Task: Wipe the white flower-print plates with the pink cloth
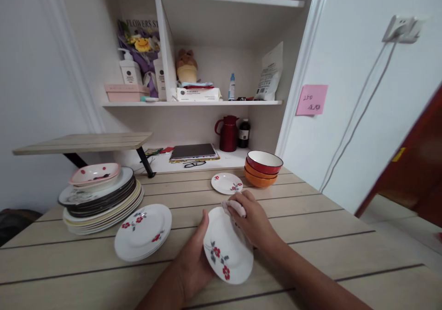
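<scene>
My left hand (195, 259) grips the left edge of a white plate (229, 250) with red flowers and grey leaves, held tilted above the table. A crumpled pale cloth (236, 208) is bunched in my right hand (253, 220), pressed on the plate's upper right rim. Left of my hands lies a short stack of matching flowered plates (143, 231). Beyond my right hand, one small flowered plate (227, 183) rests flat on the table. The left fingers under the plate are hidden.
Stacked bowls (264, 162), red over orange, stand at the back right. A tall pile of plates (103, 204) topped by small dishes sits at the left, near a raised wooden shelf (83, 143). Behind are a closed laptop (192, 151), glasses (195, 164) and a red jug (228, 134).
</scene>
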A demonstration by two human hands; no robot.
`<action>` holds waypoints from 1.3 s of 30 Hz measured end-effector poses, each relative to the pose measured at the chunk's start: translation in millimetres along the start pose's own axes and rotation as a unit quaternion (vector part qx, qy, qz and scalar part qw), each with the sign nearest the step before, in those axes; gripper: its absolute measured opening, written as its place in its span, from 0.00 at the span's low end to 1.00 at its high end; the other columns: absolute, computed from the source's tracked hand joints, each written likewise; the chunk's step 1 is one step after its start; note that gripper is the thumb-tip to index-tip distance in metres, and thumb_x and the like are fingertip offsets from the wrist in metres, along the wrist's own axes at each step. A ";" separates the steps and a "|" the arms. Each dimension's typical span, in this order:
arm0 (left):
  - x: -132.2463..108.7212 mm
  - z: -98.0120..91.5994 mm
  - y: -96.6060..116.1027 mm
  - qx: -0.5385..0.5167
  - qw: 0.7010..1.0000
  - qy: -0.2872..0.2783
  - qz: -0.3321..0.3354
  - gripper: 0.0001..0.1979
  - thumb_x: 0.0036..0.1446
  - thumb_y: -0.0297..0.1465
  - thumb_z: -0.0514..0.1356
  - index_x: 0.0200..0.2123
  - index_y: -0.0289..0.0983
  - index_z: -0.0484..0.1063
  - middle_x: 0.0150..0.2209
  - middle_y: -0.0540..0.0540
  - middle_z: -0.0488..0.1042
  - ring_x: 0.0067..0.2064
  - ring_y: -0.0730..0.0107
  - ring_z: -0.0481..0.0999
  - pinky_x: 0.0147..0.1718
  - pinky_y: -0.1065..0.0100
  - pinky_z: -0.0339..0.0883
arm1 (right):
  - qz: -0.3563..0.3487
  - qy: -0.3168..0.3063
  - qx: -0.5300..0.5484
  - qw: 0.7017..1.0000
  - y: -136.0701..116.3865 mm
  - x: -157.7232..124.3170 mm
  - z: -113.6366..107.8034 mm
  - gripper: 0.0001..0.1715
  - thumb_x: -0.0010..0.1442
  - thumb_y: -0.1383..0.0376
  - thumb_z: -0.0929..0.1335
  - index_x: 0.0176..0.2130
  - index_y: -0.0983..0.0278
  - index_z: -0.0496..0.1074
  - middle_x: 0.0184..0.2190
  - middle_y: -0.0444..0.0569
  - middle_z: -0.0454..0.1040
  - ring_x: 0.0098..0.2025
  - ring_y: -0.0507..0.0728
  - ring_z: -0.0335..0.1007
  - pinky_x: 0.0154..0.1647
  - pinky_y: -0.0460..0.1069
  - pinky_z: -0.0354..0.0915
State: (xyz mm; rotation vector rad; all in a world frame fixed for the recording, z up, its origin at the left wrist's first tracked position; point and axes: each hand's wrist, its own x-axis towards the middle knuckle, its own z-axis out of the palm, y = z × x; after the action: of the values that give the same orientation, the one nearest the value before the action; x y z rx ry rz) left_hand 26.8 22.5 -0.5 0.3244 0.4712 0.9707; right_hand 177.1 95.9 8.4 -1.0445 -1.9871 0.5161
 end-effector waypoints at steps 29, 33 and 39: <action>-5.0 -3.8 15.2 -0.002 0.995 -0.003 0.098 0.31 0.59 0.49 0.52 0.53 0.30 0.69 0.45 0.35 0.77 0.48 0.53 0.75 0.50 0.56 0.63 | -0.210 -0.241 0.044 0.947 -36.6 -20.3 -6.7 0.21 0.55 0.74 0.66 0.46 0.55 0.73 0.44 0.47 0.69 0.44 0.54 0.66 0.46 0.48 0.63; 0.5 -1.8 4.5 0.008 0.998 0.019 0.056 0.29 0.58 0.50 0.52 0.51 0.33 0.71 0.43 0.38 0.78 0.47 0.55 0.76 0.50 0.57 0.63 | -0.189 -0.141 0.021 0.972 -29.0 -12.1 -0.3 0.14 0.58 0.71 0.65 0.44 0.59 0.70 0.42 0.49 0.68 0.44 0.55 0.64 0.45 0.50 0.62; 0.9 -1.0 7.0 -0.011 0.995 0.009 0.097 0.30 0.60 0.48 0.52 0.57 0.34 0.66 0.47 0.38 0.77 0.48 0.54 0.75 0.53 0.55 0.61 | -0.124 -0.103 -0.071 0.984 -1.9 -1.6 -6.0 0.07 0.60 0.67 0.64 0.39 0.60 0.71 0.41 0.49 0.66 0.42 0.56 0.63 0.42 0.50 0.61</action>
State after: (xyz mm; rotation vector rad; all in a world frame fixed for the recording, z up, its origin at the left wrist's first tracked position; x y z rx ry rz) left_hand 21.7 27.0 1.7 0.3471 0.4504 1.1667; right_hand 181.6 93.4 12.4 -0.8372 -2.3279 0.3617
